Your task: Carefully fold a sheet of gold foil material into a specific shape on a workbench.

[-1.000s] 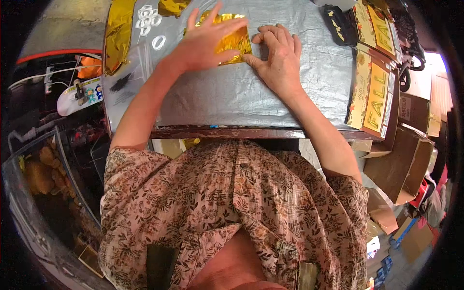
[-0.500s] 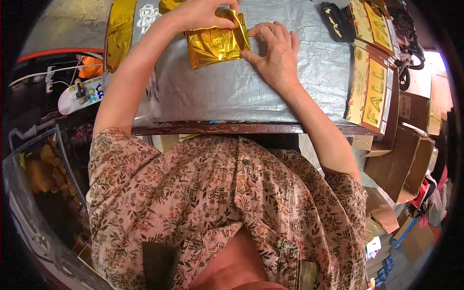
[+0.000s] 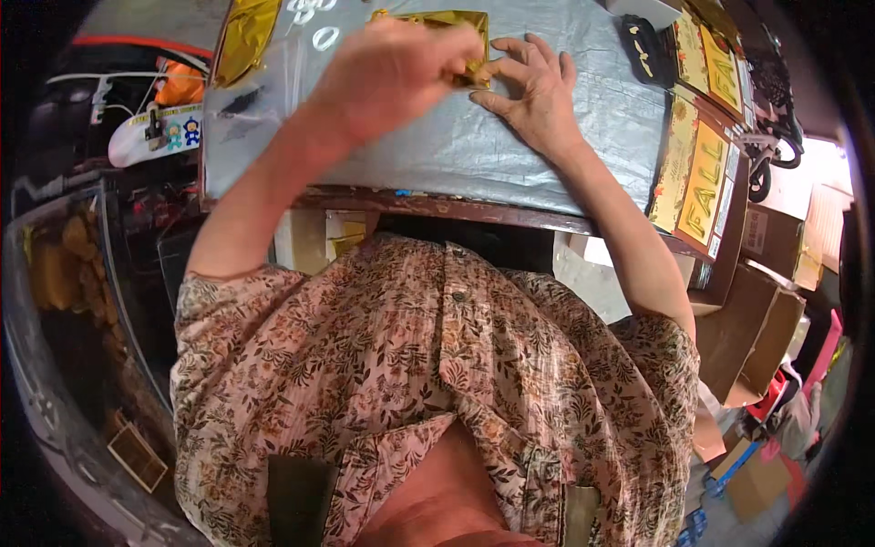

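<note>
A shiny gold foil piece point(image 3: 469, 18) lies at the far middle of the silver-covered table point(image 3: 437, 150), partly hidden under my left hand point(image 3: 396, 77). That hand is smeared by motion, so how its fingers sit does not show. At the foil's near right corner, my right hand point(image 3: 538, 96) has its thumb and index finger closed on the edge, with the other fingers raised and spread. Another gold foil strip point(image 3: 244, 41) rests at the far left, beside white plastic rings point(image 3: 324, 37).
Along the table's right side stand boxes with gold lettering point(image 3: 700, 187). A black item with gold marks point(image 3: 641, 50) lies near them. Brown cardboard boxes point(image 3: 743, 328) are stacked at the right. A skateboard-like white board point(image 3: 150, 137) is off the table's left edge.
My left hand has swung nearer and right, blurring over the foil. My right thumb and index finger have come closer together at its corner. The whole view has shifted slightly.
</note>
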`<action>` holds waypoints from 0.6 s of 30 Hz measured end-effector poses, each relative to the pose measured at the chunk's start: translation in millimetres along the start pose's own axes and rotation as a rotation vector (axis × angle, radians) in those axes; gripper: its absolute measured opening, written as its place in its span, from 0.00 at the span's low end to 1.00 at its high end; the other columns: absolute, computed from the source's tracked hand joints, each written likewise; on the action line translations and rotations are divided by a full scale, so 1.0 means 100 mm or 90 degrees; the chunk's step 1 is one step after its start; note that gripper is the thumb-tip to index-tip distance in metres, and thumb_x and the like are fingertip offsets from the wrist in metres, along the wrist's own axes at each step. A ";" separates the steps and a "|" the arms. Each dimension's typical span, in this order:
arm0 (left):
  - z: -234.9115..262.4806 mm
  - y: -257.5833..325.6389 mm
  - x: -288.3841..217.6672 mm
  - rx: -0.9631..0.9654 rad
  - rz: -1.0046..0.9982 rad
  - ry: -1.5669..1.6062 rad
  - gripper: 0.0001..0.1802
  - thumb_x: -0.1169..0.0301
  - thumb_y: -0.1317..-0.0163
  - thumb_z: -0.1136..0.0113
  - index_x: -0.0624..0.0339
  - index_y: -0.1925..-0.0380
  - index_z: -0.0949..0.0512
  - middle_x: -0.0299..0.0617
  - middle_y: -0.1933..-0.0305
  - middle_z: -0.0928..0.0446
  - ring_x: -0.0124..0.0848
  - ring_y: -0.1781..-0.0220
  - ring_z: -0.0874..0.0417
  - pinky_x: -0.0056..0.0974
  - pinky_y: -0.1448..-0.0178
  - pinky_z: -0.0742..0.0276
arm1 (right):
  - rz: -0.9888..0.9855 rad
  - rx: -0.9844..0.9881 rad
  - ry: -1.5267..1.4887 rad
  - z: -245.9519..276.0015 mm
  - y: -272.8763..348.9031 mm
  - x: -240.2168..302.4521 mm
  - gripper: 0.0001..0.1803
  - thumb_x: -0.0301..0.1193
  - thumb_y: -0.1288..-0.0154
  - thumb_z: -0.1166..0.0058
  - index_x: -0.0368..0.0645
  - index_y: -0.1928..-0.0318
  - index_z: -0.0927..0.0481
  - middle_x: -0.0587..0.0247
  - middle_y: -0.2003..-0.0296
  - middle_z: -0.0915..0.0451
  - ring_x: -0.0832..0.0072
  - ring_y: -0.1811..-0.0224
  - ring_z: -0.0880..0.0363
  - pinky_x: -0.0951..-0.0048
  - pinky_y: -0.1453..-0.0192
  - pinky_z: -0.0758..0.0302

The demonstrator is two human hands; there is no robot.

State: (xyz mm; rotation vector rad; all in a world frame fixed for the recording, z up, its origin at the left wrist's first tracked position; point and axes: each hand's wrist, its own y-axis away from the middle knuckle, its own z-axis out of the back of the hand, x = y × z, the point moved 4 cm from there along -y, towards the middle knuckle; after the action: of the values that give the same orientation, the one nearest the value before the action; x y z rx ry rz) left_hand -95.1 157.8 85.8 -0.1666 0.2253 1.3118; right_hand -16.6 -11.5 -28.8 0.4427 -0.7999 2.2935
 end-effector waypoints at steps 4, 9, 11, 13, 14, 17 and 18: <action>-0.27 0.52 -0.31 -0.320 -0.125 -0.087 0.19 0.72 0.42 0.32 0.49 0.49 0.18 0.35 0.60 0.14 0.35 0.56 0.11 0.41 0.52 0.18 | 0.053 0.044 -0.007 0.04 -0.02 -0.05 0.17 0.42 0.42 0.25 0.61 0.52 0.11 0.69 0.31 0.25 0.50 0.20 0.42 0.37 0.19 0.59; -0.52 0.76 -0.50 -0.400 -0.032 -0.120 0.14 0.73 0.43 0.35 0.53 0.55 0.17 0.32 0.62 0.20 0.32 0.61 0.15 0.37 0.55 0.20 | 0.084 0.073 -0.026 0.08 -0.06 -0.04 0.16 0.42 0.41 0.25 0.60 0.53 0.11 0.70 0.31 0.25 0.51 0.20 0.42 0.38 0.19 0.61; -0.65 0.77 -0.53 -0.383 -0.004 -0.098 0.13 0.73 0.43 0.35 0.53 0.56 0.17 0.32 0.62 0.20 0.33 0.60 0.15 0.37 0.55 0.20 | 0.076 0.071 -0.017 0.09 -0.06 -0.03 0.16 0.42 0.41 0.25 0.60 0.53 0.11 0.69 0.31 0.25 0.52 0.20 0.42 0.40 0.18 0.62; -0.67 0.77 -0.53 -0.364 0.025 -0.076 0.13 0.72 0.42 0.35 0.54 0.56 0.17 0.32 0.62 0.21 0.33 0.59 0.16 0.38 0.55 0.20 | 0.071 0.074 -0.027 0.10 -0.07 -0.02 0.16 0.42 0.41 0.25 0.60 0.53 0.11 0.69 0.31 0.25 0.52 0.20 0.42 0.40 0.18 0.62; -0.66 0.77 -0.53 -0.354 0.027 -0.081 0.12 0.72 0.44 0.34 0.54 0.58 0.17 0.34 0.58 0.20 0.34 0.55 0.17 0.40 0.51 0.21 | 0.062 0.074 -0.037 0.10 -0.07 -0.02 0.16 0.42 0.41 0.25 0.60 0.53 0.11 0.69 0.31 0.25 0.52 0.20 0.42 0.40 0.18 0.62; -0.60 0.74 -0.56 -0.374 0.037 -0.071 0.11 0.71 0.46 0.31 0.54 0.61 0.18 0.39 0.47 0.21 0.40 0.43 0.20 0.46 0.39 0.25 | 0.061 0.069 -0.048 0.09 -0.08 -0.03 0.18 0.42 0.41 0.25 0.61 0.50 0.11 0.68 0.31 0.25 0.53 0.20 0.42 0.40 0.18 0.63; -0.56 0.73 -0.56 -0.401 0.043 -0.058 0.12 0.69 0.48 0.28 0.54 0.63 0.19 0.42 0.40 0.23 0.44 0.36 0.23 0.49 0.31 0.29 | 0.060 0.070 -0.046 0.09 -0.07 -0.04 0.18 0.42 0.41 0.25 0.61 0.50 0.11 0.68 0.31 0.25 0.53 0.20 0.42 0.40 0.18 0.63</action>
State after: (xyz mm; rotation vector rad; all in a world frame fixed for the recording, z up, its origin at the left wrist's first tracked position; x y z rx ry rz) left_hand -183.4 110.1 46.3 -0.6334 -0.2709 1.4213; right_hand -8.3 -15.1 -20.9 0.5517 -0.7464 2.4297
